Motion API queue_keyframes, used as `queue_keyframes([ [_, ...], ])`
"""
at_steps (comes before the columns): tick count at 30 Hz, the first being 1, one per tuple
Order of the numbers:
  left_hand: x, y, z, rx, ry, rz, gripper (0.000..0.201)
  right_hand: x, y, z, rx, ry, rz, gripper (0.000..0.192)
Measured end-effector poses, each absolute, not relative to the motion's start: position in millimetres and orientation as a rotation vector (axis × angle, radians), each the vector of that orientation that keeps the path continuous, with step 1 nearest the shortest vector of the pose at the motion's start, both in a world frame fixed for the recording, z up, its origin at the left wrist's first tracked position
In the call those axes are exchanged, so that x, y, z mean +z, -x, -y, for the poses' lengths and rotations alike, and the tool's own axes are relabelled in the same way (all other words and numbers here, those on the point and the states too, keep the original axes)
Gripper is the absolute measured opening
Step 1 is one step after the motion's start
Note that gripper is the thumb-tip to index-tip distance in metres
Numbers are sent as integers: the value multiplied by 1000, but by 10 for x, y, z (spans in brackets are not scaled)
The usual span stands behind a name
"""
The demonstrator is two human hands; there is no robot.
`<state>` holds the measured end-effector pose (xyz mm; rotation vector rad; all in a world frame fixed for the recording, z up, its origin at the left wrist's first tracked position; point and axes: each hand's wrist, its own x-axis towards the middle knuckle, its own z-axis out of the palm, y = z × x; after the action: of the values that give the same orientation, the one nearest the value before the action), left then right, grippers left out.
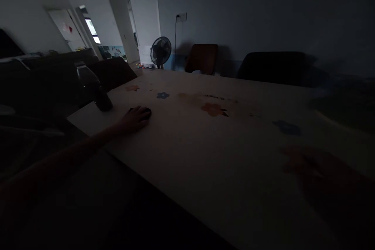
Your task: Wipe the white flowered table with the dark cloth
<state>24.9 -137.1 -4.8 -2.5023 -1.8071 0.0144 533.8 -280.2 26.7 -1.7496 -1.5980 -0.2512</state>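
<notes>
My left hand (135, 119) rests on the tabletop near its left edge, with the fingers bent over a small dark rounded object (149, 112). The hand covers most of that object, so its kind does not show. Behind and left of this hand, a bottle (98, 91) with a dark lower part and a clear upper part stands on the table (187, 152). At the lower right, my right hand (316, 164) is over the table, dim and smeared by motion. I cannot make out whether its fingers hold anything.
Flower patterns (213, 109) decorate the tabletop. A dark round-edged thing (348, 109) lies at the far right. Beyond the table are a brown chair (202, 58), a black chair (272, 66) and a fan (161, 49). Another dark chair (113, 71) is at the left end.
</notes>
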Motion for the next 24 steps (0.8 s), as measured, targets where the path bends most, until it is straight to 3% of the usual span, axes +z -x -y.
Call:
queue_keyframes([
  [5,16,-282,657,20,2355,1910,56,396,-5240,2844,-99,1772,1556,38],
  [15,69,-787,44,27,2218,2037,54,369,-5235,2887,-270,1568,1744,28],
  [20,24,-1449,136,-8,2416,1815,49,387,-5172,2866,-114,1552,1900,29],
  [24,-27,-2316,251,-75,2603,1568,46,393,-5140,2872,-182,1477,1897,29],
])
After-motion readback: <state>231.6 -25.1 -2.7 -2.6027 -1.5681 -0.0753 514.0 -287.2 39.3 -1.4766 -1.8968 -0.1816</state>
